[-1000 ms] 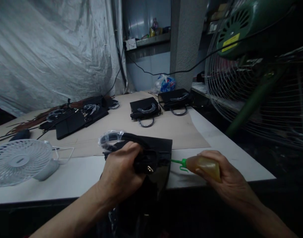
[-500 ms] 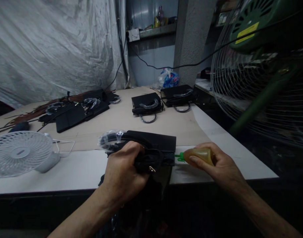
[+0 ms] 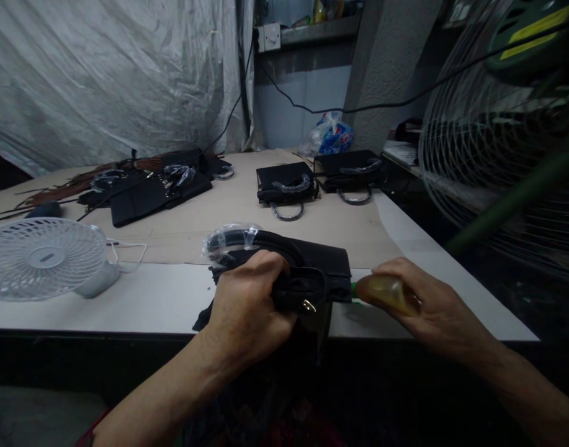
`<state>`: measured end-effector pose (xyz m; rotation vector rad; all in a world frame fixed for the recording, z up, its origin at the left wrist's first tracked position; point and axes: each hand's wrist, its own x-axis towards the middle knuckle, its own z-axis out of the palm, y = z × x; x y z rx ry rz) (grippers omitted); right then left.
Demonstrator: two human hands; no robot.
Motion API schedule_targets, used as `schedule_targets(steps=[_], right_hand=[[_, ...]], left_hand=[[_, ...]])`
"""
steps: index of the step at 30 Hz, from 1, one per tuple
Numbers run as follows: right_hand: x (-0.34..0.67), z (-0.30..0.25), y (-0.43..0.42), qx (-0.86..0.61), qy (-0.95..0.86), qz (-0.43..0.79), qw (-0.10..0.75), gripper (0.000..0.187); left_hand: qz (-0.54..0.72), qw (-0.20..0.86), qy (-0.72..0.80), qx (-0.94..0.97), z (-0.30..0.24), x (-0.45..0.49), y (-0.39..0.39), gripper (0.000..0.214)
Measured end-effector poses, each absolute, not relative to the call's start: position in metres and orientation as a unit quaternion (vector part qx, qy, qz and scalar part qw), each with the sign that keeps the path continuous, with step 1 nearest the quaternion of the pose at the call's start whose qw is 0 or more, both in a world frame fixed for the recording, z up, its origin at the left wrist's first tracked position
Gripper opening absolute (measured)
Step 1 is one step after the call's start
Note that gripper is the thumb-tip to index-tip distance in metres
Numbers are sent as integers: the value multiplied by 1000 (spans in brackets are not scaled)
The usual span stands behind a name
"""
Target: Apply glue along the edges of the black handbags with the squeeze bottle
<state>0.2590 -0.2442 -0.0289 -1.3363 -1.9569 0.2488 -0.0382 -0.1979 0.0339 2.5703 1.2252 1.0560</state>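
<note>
A black handbag [image 3: 326, 254] lies at the table's front edge, its handle [image 3: 228, 241] partly wrapped in clear plastic. My left hand [image 3: 254, 304] is closed on the bag's near side, beside a small gold-coloured metal fitting [image 3: 308, 306]. In my right hand [image 3: 428, 304] is a squeeze bottle [image 3: 387, 293] of amber liquid, held sideways. Its green nozzle [image 3: 354, 290] points left into the bag's right end; the tip is hidden there. Both hands are closed.
More black handbags [image 3: 286, 180] lie farther back, some in a pile [image 3: 158, 195] at the left near brown strips [image 3: 70, 186]. A small white fan [image 3: 46, 257] stands at left. A large caged fan [image 3: 493, 161] is at right, with a black cable [image 3: 381, 107] hanging across.
The bottle's nozzle has gone from just beside the bag's right end to partly inside it. The whole view has shifted, so the bag and hands appear farther right.
</note>
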Motion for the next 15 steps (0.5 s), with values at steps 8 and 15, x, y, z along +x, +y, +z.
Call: schedule_targets(steps=[8, 15], right_hand=[[257, -19, -240, -487, -776, 133, 377, 12], [257, -14, -247, -493, -775, 164, 360, 13]], left_hand=[[352, 70, 403, 842, 31, -37, -200, 21], [348, 61, 406, 842, 29, -36, -204, 22]])
